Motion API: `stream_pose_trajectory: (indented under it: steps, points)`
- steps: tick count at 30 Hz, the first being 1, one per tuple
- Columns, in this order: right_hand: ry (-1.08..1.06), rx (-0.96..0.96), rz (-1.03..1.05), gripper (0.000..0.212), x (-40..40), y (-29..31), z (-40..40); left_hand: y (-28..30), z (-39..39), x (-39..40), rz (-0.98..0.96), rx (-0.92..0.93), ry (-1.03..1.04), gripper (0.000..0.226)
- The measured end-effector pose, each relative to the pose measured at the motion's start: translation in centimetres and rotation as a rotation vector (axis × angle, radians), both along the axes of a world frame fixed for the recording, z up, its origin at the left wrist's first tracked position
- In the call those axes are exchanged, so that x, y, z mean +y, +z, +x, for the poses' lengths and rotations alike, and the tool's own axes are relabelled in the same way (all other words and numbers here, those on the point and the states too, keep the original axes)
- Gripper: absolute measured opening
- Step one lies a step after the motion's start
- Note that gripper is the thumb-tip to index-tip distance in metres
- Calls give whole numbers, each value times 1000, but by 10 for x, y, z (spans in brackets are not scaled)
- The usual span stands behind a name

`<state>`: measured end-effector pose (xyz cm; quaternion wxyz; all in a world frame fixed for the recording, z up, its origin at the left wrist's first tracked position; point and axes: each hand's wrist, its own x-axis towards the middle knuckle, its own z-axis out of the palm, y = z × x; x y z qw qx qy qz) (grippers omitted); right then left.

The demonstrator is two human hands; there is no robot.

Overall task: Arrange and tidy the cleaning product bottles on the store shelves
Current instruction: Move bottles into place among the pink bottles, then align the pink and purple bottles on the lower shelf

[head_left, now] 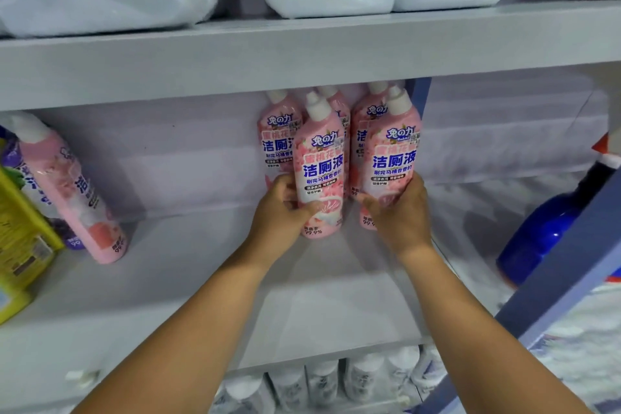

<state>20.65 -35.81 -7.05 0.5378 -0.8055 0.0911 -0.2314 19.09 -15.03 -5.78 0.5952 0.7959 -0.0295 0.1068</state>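
left hand [280, 208] curled round the front-left pink bottle [322, 168], right hand [401, 208] gripping the front-right bottle [393, 158]; both upright, long axes vertical, mid-shelf [188, 279], just ahead of three more pink bottles. labelled "洁厕液", "99.9%". probably squaring the front pair against the back row.

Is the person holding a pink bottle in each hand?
Yes, the left hand grips the front left pink bottle and the right hand grips the front right pink bottle on the shelf.
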Motion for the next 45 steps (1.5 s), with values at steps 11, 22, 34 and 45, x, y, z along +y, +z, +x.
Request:
stream_pose_trajectory:
  steps: [11,22,34,45]
  points:
    - [14,-22,52,74,4,0,19,-2,30,-20,68,-16,30,43]
    - [87,2,27,90,6,-1,25,3,31,-21,-1,54,46,46]
    - [127,-82,144,65,81,-16,-23,-3,-41,67,-188,3,458,37]
    - [752,206,159,39,259,-22,-63,5,-210,240,-116,-169,955,32]
